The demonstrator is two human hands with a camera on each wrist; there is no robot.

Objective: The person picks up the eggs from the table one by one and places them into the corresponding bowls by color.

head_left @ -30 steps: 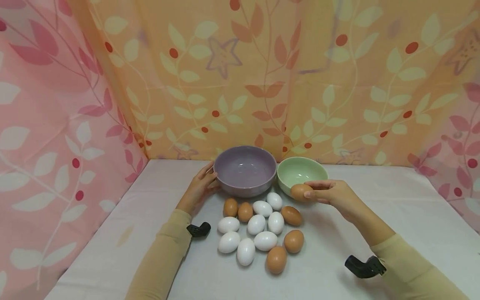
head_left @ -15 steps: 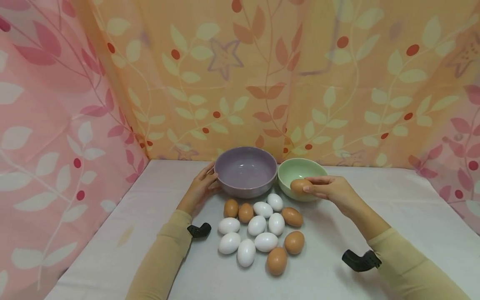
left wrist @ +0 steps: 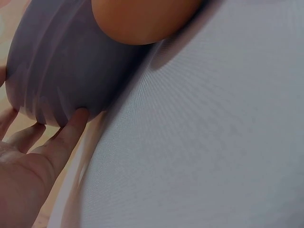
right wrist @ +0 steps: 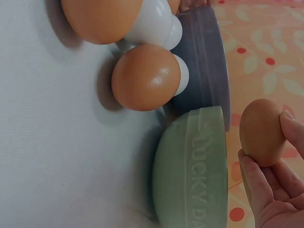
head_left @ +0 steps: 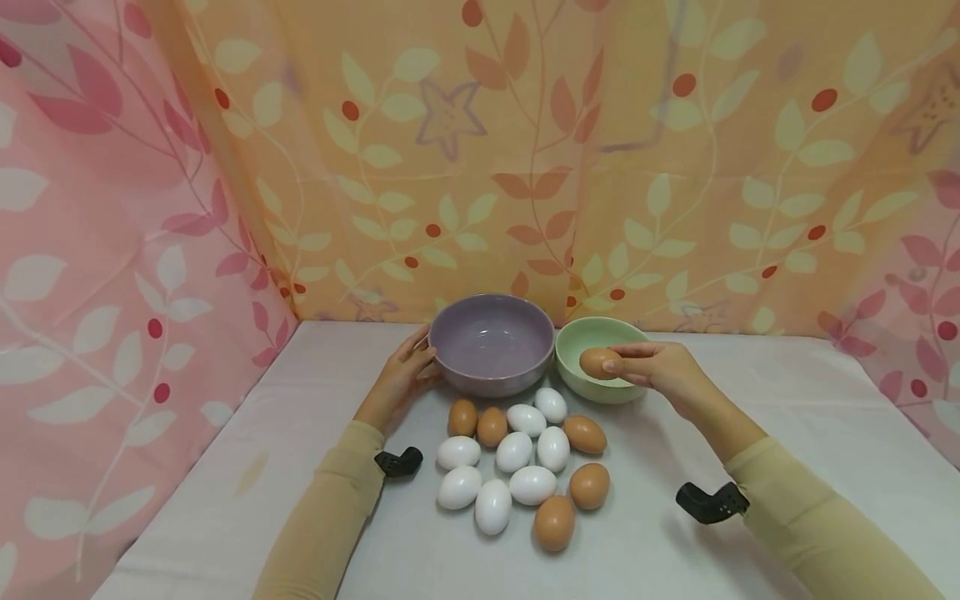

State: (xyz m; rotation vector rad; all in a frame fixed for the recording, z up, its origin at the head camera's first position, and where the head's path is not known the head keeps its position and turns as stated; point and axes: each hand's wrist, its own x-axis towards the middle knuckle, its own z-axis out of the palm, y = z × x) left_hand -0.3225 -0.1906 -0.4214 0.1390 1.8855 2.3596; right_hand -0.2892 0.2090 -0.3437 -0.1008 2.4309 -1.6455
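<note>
Between the thumb and fingers of my right hand (head_left: 671, 372) is a brown egg (head_left: 600, 363), pinched at its right end. The egg is held over the light green bowl (head_left: 603, 392); in the right wrist view it is above the rim, apart from the bowl (right wrist: 199, 166). My left hand (head_left: 401, 375) rests its fingers against the left side of the larger purple bowl (head_left: 491, 385). In the left wrist view the fingertips (left wrist: 78, 116) touch the bowl's outer wall, fingers spread. The inside of the purple bowl shows no eggs; part of the green bowl's inside is hidden behind the held egg and hand.
In front of the bowls lie several white eggs (head_left: 513, 452) and several brown eggs (head_left: 554, 523) in a loose cluster on the white cloth (head_left: 637, 533). The two bowls stand side by side, close together. Behind them hangs a patterned orange curtain (head_left: 525, 208).
My right hand has lifted and moved slightly left and away from me, bringing the brown egg from the green bowl's front rim to over its opening. My left hand has stayed at the purple bowl.
</note>
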